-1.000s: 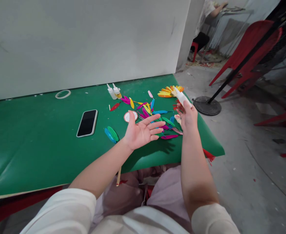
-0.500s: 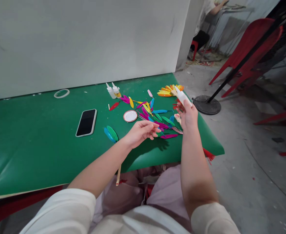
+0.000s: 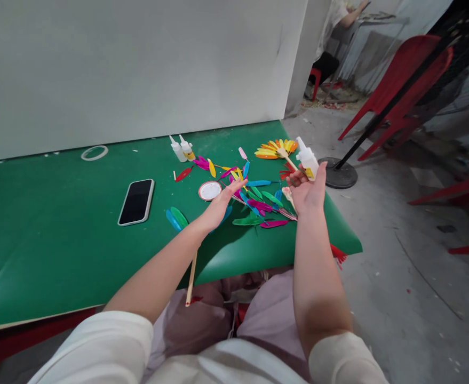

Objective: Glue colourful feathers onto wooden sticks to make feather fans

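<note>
My left hand is held edge-down with fingers stretched out, over the near side of a loose pile of coloured feathers. It holds nothing I can see. Green and blue feathers show on one side of it and a bit of blue on the other. From under the left forearm a wooden stick juts past the table edge. At the right, my right hand is palm-up, thumb and fingers around a white glue bottle with a yellow label and its nozzle up. Its base is partly hidden.
On the green table lie a phone, a tape ring, a round white lid and a yellow-orange feather fan. Two more glue bottles stand near the wall. Beyond are a stand base, a red chair and a seated person.
My left hand has straightened its fingers and moved slightly left, uncovering green feathers. The right hand has turned palm-up, and the glue bottle is more upright, its label now showing.
</note>
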The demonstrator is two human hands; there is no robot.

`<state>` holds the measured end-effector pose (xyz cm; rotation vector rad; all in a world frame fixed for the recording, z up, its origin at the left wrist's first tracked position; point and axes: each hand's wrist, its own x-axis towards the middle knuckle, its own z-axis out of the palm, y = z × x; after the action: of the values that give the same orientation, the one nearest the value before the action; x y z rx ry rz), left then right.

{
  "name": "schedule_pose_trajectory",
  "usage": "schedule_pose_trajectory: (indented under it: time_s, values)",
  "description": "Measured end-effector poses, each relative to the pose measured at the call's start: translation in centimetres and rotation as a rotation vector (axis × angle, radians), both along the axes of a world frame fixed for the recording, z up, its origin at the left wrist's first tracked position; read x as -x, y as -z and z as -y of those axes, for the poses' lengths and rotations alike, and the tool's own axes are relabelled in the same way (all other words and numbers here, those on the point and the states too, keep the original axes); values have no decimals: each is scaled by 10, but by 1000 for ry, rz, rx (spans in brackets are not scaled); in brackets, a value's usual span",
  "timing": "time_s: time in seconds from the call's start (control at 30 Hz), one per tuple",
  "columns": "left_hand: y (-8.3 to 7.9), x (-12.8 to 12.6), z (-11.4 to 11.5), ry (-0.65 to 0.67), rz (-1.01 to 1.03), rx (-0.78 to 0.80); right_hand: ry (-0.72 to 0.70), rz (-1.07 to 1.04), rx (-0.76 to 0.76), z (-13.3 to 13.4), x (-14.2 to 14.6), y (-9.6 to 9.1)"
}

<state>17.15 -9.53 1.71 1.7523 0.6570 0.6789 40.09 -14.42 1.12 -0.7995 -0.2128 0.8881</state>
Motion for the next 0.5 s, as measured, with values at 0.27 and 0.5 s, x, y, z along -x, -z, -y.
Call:
schedule_pose_trajectory:
  time_s: [0.27,0.5]
  values:
    - [-13,-14,-8,-74,-112,-96,-83,-126,-47,3,6,-2]
    - [-9,-7,-20,-321,-4,-153,-148,-96,-137,11,8,1]
